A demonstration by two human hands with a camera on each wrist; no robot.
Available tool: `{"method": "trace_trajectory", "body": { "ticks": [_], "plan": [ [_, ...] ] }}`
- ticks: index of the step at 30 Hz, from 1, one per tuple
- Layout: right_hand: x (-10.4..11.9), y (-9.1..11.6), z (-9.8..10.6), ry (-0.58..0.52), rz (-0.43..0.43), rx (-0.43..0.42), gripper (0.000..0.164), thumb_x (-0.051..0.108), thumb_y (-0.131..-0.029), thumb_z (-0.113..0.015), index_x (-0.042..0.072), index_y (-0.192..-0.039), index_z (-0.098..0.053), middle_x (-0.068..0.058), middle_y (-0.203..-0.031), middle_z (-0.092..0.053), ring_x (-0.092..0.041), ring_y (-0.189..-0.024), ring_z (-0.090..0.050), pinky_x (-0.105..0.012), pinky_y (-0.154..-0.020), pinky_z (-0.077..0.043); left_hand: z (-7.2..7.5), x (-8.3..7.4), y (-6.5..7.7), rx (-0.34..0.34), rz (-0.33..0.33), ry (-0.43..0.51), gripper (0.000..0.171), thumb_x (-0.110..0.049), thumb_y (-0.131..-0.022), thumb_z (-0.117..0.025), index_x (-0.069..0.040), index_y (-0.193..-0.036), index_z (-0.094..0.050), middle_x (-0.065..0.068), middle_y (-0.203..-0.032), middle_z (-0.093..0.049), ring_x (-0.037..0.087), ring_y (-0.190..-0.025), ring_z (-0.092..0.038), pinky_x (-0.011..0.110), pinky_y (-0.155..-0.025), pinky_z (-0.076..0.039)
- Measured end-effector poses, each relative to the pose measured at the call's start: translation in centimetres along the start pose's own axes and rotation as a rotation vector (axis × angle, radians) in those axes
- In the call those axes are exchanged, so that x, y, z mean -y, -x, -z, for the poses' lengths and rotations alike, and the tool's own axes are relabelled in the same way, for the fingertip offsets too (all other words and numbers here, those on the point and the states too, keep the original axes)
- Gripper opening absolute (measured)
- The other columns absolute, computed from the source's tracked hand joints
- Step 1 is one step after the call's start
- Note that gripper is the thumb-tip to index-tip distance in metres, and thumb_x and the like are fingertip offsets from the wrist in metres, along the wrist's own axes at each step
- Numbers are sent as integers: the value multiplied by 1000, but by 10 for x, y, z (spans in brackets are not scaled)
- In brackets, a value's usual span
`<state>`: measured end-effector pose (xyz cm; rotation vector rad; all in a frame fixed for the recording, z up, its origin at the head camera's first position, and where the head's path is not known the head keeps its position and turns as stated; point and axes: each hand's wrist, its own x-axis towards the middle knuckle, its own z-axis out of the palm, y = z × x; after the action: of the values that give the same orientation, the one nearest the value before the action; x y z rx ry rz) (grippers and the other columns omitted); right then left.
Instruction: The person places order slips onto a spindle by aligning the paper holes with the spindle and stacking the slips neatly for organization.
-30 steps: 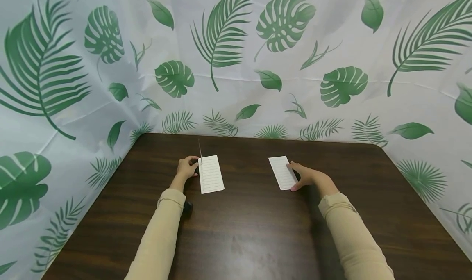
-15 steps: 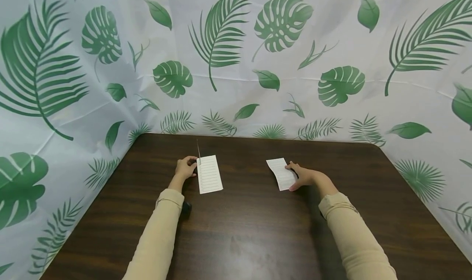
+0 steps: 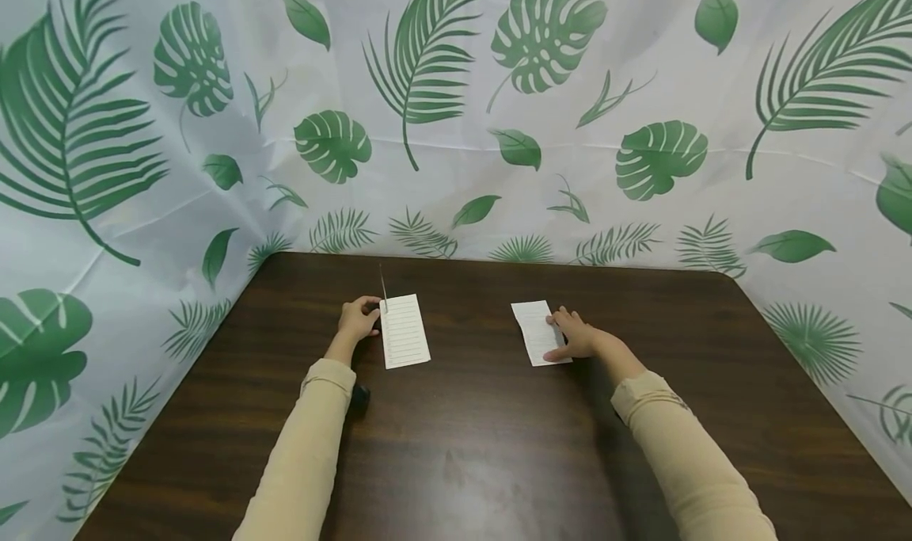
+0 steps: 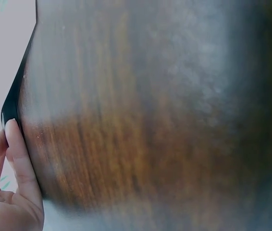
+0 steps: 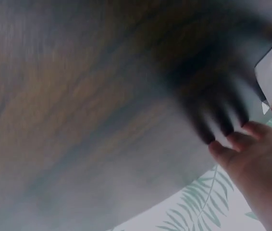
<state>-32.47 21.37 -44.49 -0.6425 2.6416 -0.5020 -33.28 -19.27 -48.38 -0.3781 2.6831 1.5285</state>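
Observation:
In the head view my left hand (image 3: pixel 356 319) is at a lined white paper sheet (image 3: pixel 404 331) lying on the left. A thin upright rod (image 3: pixel 383 287) stands at that sheet's top-left corner. The left wrist view has my left fingers and thumb pinching a black flat-edged base (image 4: pixel 13 103); whether the rod rises from it is hidden. On the right, my right hand (image 3: pixel 580 337) rests with spread fingers on a second printed paper sheet (image 3: pixel 530 327), whose left side looks slightly bent. In the right wrist view, thumb and index touch this paper while other fingertips meet the table.
Both sheets lie on a dark wooden table (image 3: pixel 463 422) with rounded far corners. A white curtain (image 3: pixel 442 184) printed with green leaves stands behind and at the sides. A dark object (image 3: pixel 359 400) shows beside my left forearm.
My right fingers have slid leftward, further over the right sheet, and the sheet has shifted slightly and curled at its left edge. My left hand keeps its place on the black base.

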Motion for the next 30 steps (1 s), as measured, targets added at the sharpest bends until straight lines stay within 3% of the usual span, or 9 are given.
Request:
{"method": "trace_trajectory", "body": {
  "ticks": [5,9,14,18,25,30],
  "plan": [
    [1,-4,-4,55,-14,-118,64,23,-76,-78,-10,-121,-47,-39,-128,-39,-58,-122,-34,-65,-100,-34,-1,-1,-1,2,5,-2,31,-9,-96,-50,-6,-127,-54,27,-126,-35,10,-60,-51,19,-57,-56],
    [7,-5,-3,24,-110,-131,60,19,-75,-79,-4,-119,-46,-39,-121,-39,-54,-111,-39,-62,-89,-42,-1,-1,-2,2,7,4,31,-9,-96,-50,-6,-127,-54,26,-126,-35,11,-61,-51,19,-57,-56],
    [12,-8,-2,-129,-218,-103,77,7,-72,-80,-2,-130,-31,-42,-123,-35,-52,-109,-44,-58,-89,-45,-1,1,-1,-4,6,-5,31,-10,-97,-50,-6,-127,-54,26,-125,-35,9,-58,-51,19,-56,-55],
    [13,-9,-3,-154,-283,-88,87,6,-70,-81,-7,-136,-26,-42,-128,-36,-50,-117,-42,-57,-97,-42,-3,1,-1,-1,-3,-5,31,-9,-96,-50,-5,-127,-54,27,-125,-35,8,-57,-51,19,-56,-55],
    [10,-7,-5,-26,-255,-139,65,18,-69,-83,-5,-119,-49,-33,-118,-46,-49,-108,-45,-58,-91,-43,-2,3,-2,-18,-16,-13,30,-10,-96,-51,-7,-126,-55,26,-124,-37,7,-56,-51,18,-55,-55],
    [8,-4,-9,-57,-224,-173,62,15,-70,-82,-5,-118,-48,-34,-121,-47,-52,-111,-44,-59,-92,-43,-2,2,-3,-9,-21,-14,31,-10,-96,-51,-6,-126,-55,27,-123,-37,8,-56,-51,19,-55,-55]
  ]
}}
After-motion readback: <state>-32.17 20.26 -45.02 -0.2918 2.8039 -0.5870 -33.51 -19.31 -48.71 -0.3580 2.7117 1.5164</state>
